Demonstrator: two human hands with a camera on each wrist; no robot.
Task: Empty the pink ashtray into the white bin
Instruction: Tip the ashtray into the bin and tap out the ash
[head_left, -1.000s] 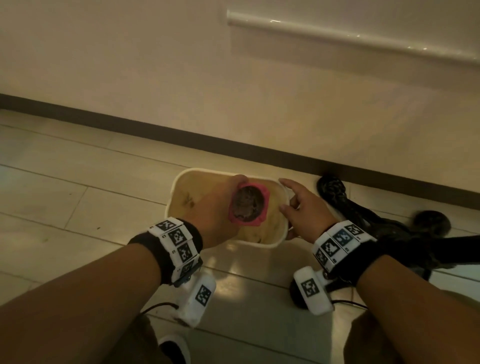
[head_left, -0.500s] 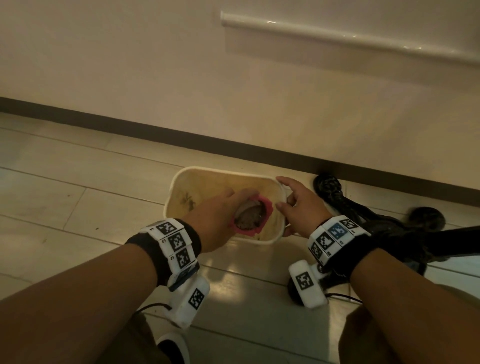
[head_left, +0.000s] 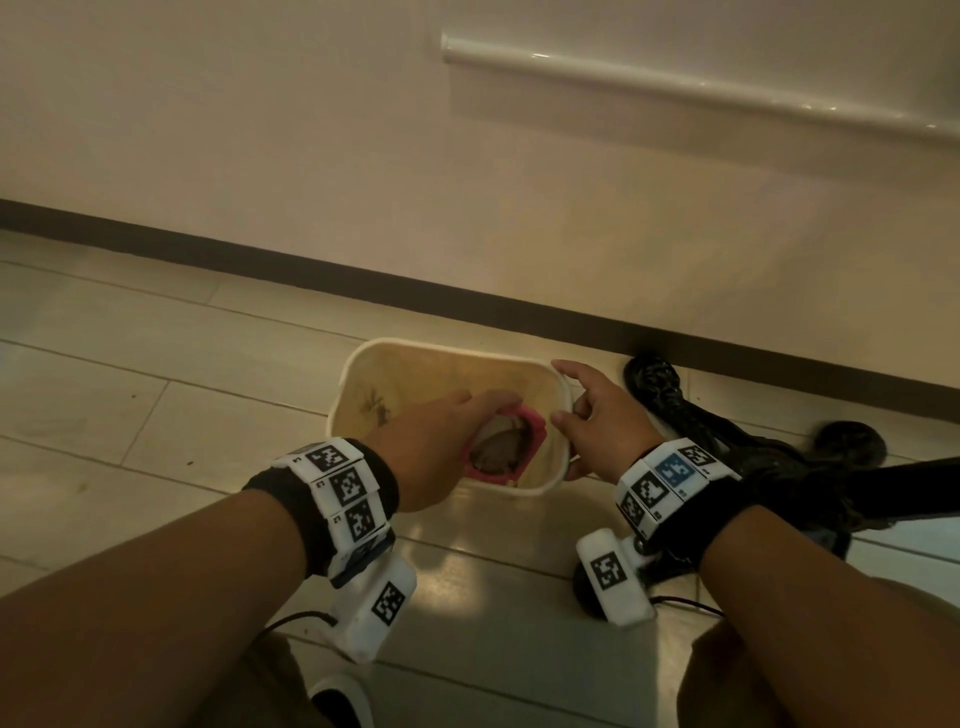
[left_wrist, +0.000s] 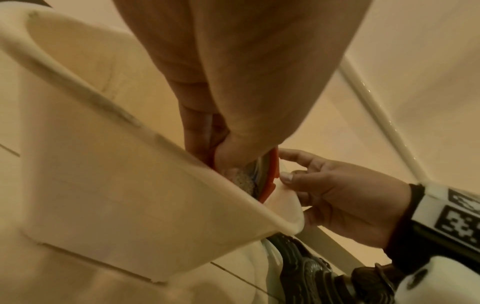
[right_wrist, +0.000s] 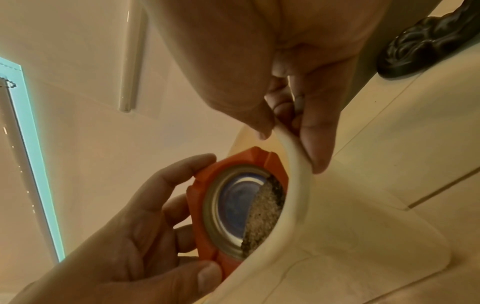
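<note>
Tilted pink ashtray (right_wrist: 205, 207) holds ash (right_wrist: 262, 214) over white bin (head_left: 347, 395).

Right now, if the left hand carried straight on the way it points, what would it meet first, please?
Probably the white bin's right-side wall: the left hand holds the pink ashtray tilted inside the bin, pointing towards that wall, which the right hand grips. The gap is unclear.

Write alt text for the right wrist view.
A left hand tilts a pink ashtray, its metal bowl half full of grey ash, over the rim of a white bin. The right hand pinches that rim from above; pale wall behind.
</note>
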